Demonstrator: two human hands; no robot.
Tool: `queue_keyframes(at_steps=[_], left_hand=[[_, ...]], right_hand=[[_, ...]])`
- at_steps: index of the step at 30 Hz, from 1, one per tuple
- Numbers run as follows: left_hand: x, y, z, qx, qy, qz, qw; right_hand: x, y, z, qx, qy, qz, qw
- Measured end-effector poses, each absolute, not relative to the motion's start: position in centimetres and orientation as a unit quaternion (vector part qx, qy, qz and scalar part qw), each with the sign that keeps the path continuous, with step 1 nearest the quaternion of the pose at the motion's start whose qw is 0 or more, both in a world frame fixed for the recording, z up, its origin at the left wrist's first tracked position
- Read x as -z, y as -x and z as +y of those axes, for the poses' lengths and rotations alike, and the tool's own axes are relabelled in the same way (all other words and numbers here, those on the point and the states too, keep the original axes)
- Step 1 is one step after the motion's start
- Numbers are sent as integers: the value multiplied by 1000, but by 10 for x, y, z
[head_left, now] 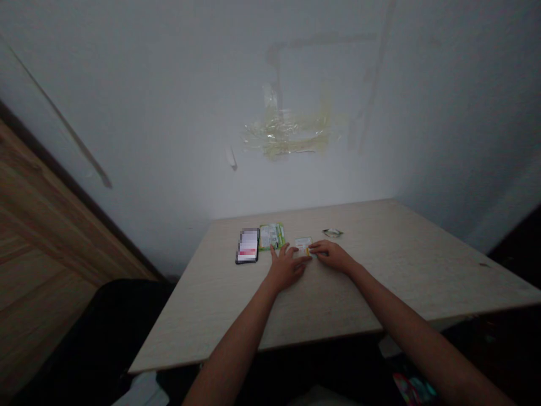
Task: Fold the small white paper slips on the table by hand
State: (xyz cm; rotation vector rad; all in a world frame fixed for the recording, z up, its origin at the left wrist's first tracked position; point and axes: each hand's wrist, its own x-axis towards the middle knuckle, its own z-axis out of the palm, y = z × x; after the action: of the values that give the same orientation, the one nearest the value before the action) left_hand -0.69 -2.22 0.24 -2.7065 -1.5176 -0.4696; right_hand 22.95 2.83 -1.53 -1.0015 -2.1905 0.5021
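A small, flat, white printed packet (302, 242) with a yellow patch lies on the table between my hands. My left hand (286, 269) rests at its left and near side, its fingers spread, some of them close to the lower edge of a green and white printed pouch (270, 234). From the right, my right hand (335, 255) has its fingers drawn together on the packet's right edge. The fingertips cover part of the packet, so its exact kind cannot be made out.
A phone (248, 246) with a lit, blurred screen lies left of the pouch. Behind my right hand is a small crumpled wrapper (333, 232). The wooden table (359, 220) meets a wall with old clear tape (291, 135). A dark object (127, 304) stands at the left.
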Motion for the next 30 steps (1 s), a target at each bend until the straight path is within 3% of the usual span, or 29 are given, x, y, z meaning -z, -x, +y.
queue_keyframes(at_steps=[18,30], left_hand=[[-3,8,-15,190,838,-510,-34],[-3,7,-16,184,845,-501,-35]], right_hand=[[17,-227,25,-96,416,-842,329],[24,-228,33,-99,412,-838,343]])
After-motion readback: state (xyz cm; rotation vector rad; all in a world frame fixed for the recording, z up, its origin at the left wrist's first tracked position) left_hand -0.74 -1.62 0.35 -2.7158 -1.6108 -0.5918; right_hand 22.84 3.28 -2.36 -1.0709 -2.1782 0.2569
